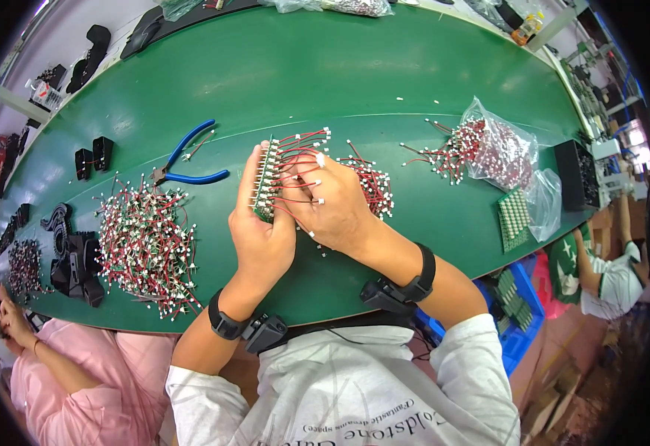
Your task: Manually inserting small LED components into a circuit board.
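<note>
My left hand [262,238] grips a narrow green circuit board panel [266,175], held on edge above the table. White connectors line the panel, and several red and black connector wires [306,143] stick out of it to the right. My right hand [340,202] is closed against these wires, its fingertips pinching near the panel's lower half; the exact wire between them is partly hidden. Behind my right hand lies a small pile of the same wires [378,186]. Blue-handled pliers [191,177] rest open on the table to the left of my hands.
A large heap of connector wires [147,245] lies at left. On the right are a plastic bag of wires [499,149], a board with white connectors [516,221] and a black box [577,177]. A blue crate [525,312] stands below the table edge. A person in pink [80,372] sits at left.
</note>
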Motion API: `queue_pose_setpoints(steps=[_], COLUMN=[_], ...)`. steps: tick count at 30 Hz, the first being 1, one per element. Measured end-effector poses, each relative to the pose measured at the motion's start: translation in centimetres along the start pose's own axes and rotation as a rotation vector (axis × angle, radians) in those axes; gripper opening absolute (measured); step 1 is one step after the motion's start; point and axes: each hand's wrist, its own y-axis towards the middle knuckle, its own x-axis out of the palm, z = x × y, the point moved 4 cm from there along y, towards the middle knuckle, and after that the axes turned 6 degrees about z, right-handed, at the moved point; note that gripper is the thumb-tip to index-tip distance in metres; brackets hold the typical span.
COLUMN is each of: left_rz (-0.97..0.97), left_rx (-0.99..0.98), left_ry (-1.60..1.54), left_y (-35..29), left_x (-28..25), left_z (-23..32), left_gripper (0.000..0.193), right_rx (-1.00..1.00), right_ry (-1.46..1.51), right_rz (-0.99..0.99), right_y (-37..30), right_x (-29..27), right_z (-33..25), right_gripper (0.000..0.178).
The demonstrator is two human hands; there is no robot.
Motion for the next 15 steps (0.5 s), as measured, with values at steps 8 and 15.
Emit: queue_pose_setpoints(steps=[8,15], left_rz=[-0.054,-0.036], left_rx=[0.068,0.055], left_ry=[0.138,0.107], left_y=[0.2,0.1], left_x=[-0.2,-0.2], left_z=[0.3,-0.2], left_gripper=[0.063,0.064], right_rx=[-0.211,-0.104], right_ry=[-0.107,-0.044], right_rz=[0.021,0.067], right_y=[0.5,0.1], right_x=[-0.1,0.2], right_z=[-0.9,-0.3], right_gripper=[0.019,0.019])
